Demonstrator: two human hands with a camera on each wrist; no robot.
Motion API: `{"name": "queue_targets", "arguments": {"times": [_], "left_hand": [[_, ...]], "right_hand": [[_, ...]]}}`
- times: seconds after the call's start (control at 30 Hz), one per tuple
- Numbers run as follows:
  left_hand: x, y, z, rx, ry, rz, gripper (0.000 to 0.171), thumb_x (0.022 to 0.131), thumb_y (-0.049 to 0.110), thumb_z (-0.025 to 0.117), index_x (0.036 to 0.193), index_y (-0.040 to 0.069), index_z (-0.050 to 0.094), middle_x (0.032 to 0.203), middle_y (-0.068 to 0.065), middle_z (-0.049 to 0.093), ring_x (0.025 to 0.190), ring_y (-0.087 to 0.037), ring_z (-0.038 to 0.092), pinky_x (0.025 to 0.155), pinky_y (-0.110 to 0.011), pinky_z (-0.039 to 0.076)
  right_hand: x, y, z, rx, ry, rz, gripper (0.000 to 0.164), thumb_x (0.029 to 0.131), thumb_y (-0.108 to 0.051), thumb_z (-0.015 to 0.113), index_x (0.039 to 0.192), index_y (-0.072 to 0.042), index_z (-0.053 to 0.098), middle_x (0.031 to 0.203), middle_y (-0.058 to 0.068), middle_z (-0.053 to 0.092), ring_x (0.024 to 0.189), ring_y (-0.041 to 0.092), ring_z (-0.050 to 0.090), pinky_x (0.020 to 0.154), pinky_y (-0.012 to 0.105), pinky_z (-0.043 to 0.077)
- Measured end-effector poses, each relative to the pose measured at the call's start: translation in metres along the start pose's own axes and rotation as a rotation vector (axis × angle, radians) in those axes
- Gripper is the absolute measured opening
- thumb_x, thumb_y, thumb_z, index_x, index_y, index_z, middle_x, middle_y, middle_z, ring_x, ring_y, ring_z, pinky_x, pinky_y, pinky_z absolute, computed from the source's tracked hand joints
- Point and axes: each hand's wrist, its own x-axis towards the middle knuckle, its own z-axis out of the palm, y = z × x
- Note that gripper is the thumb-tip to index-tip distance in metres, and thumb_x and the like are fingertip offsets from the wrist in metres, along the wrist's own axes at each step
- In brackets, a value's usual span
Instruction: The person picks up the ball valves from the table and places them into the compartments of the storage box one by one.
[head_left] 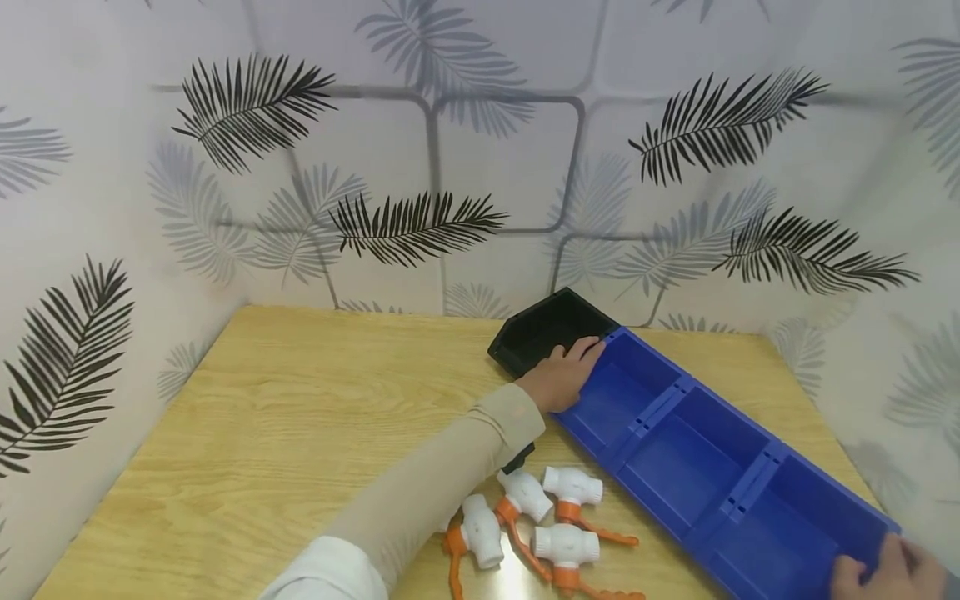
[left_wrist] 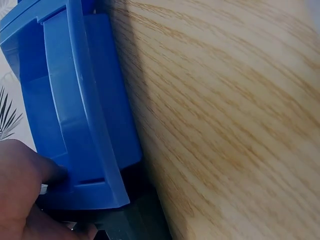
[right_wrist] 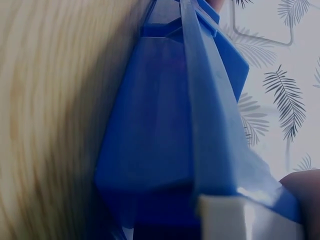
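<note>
Three blue plastic bins [head_left: 681, 454] stand joined in a slanting row on the right of the table, with a black bin [head_left: 543, 327] at the far end. My left hand [head_left: 561, 377] grips the wall where the black bin meets the first blue bin; in the left wrist view its thumb [left_wrist: 47, 170] lies over the blue rim. At the near end my right hand [head_left: 892, 571] holds the end wall of the last blue bin, partly cut off by the frame. Only a bit of that hand [right_wrist: 305, 192] shows in the right wrist view, beside the blue wall.
Several white ball valves [head_left: 567, 543] with orange handles lie left of the bins, some partly behind my left forearm. A small black part [head_left: 519, 459] peeks out beside the sleeve. The wooden table [head_left: 300, 400] meets a leaf-patterned wall [head_left: 480, 167] at the back.
</note>
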Motion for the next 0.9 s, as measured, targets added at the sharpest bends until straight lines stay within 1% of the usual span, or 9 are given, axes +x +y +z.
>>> {"name": "queue_targets", "arguments": {"times": [0.1, 0.27, 0.4, 0.47, 0.53, 0.63, 0.7, 0.77, 0.9], "left_hand": [[-0.002, -0.002, -0.001, -0.012, 0.005, 0.003, 0.077, 0.091, 0.017, 0.057, 0.150, 0.018, 0.007, 0.153, 0.000, 0.006, 0.116, -0.028, 0.044, 0.068, -0.026, 0.046], [-0.004, -0.007, -0.002, -0.039, 0.003, -0.002, 0.076, 0.091, 0.015, 0.056, 0.150, 0.018, 0.007, 0.153, 0.000, 0.006, 0.115, -0.029, 0.044, 0.069, -0.027, 0.046], [-0.005, -0.012, 0.000, -0.046, -0.002, -0.008, 0.075, 0.092, 0.014, 0.055, 0.150, 0.017, 0.008, 0.153, -0.001, 0.006, 0.114, -0.029, 0.044, 0.070, -0.028, 0.047], [-0.007, -0.016, 0.000, -0.043, -0.004, -0.016, 0.075, 0.092, 0.014, 0.055, 0.150, 0.017, 0.007, 0.153, -0.001, 0.006, 0.113, -0.029, 0.045, 0.071, -0.029, 0.048], [-0.009, -0.020, 0.000, -0.048, -0.010, -0.021, 0.075, 0.092, 0.014, 0.054, 0.150, 0.017, 0.007, 0.153, -0.002, 0.005, 0.114, -0.029, 0.044, 0.074, -0.029, 0.048], [-0.013, -0.028, 0.000, -0.060, -0.023, -0.024, 0.074, 0.093, 0.013, 0.053, 0.150, 0.017, 0.006, 0.153, -0.002, 0.004, 0.117, -0.030, 0.043, 0.078, -0.029, 0.048], [-0.017, -0.033, -0.001, -0.073, -0.036, -0.027, 0.073, 0.093, 0.013, 0.051, 0.150, 0.016, 0.005, 0.153, -0.003, 0.003, 0.120, -0.030, 0.041, 0.081, -0.030, 0.048], [-0.020, -0.038, -0.003, -0.088, -0.046, -0.032, 0.072, 0.094, 0.013, 0.051, 0.150, 0.016, 0.005, 0.153, -0.003, 0.003, 0.122, -0.031, 0.040, 0.084, -0.032, 0.047], [-0.028, -0.049, -0.008, -0.113, -0.061, -0.040, 0.070, 0.095, 0.012, 0.047, 0.150, 0.015, 0.004, 0.153, -0.005, 0.002, 0.124, -0.032, 0.038, 0.087, -0.033, 0.046]], "right_hand": [[0.000, -0.003, -0.002, 0.015, 0.017, -0.029, 0.060, 0.084, -0.011, 0.035, 0.139, 0.009, 0.022, 0.134, 0.028, 0.022, 0.119, 0.047, 0.033, 0.094, 0.056, 0.032], [0.001, -0.006, -0.003, 0.013, 0.044, -0.100, 0.060, 0.083, -0.011, 0.034, 0.138, 0.011, 0.025, 0.136, 0.028, 0.023, 0.115, 0.049, 0.037, 0.089, 0.056, 0.036], [0.007, -0.008, -0.004, -0.047, -0.011, -0.109, 0.061, 0.085, -0.014, 0.033, 0.140, 0.010, 0.021, 0.138, 0.027, 0.020, 0.115, 0.049, 0.038, 0.086, 0.055, 0.038], [0.012, -0.011, -0.004, -0.046, -0.043, -0.134, 0.062, 0.086, -0.015, 0.033, 0.141, 0.009, 0.019, 0.139, 0.026, 0.019, 0.115, 0.049, 0.038, 0.086, 0.055, 0.038], [0.016, -0.012, -0.004, -0.015, -0.049, -0.179, 0.062, 0.086, -0.016, 0.035, 0.141, 0.009, 0.019, 0.140, 0.027, 0.018, 0.113, 0.051, 0.038, 0.086, 0.057, 0.036], [0.021, -0.013, -0.004, 0.058, -0.036, -0.297, 0.060, 0.087, -0.015, 0.038, 0.139, 0.012, 0.024, 0.138, 0.029, 0.020, 0.111, 0.053, 0.037, 0.085, 0.060, 0.035], [0.024, -0.015, -0.004, 0.066, -0.046, -0.361, 0.059, 0.088, -0.015, 0.038, 0.137, 0.014, 0.024, 0.138, 0.030, 0.020, 0.113, 0.054, 0.036, 0.086, 0.061, 0.033], [0.027, -0.019, -0.004, 0.061, -0.068, -0.403, 0.059, 0.089, -0.015, 0.038, 0.137, 0.016, 0.023, 0.137, 0.032, 0.018, 0.115, 0.054, 0.034, 0.087, 0.062, 0.032], [0.029, -0.032, -0.003, 0.021, -0.093, -0.428, 0.059, 0.090, -0.015, 0.037, 0.137, 0.017, 0.020, 0.136, 0.034, 0.017, 0.115, 0.055, 0.033, 0.091, 0.062, 0.030]]}}
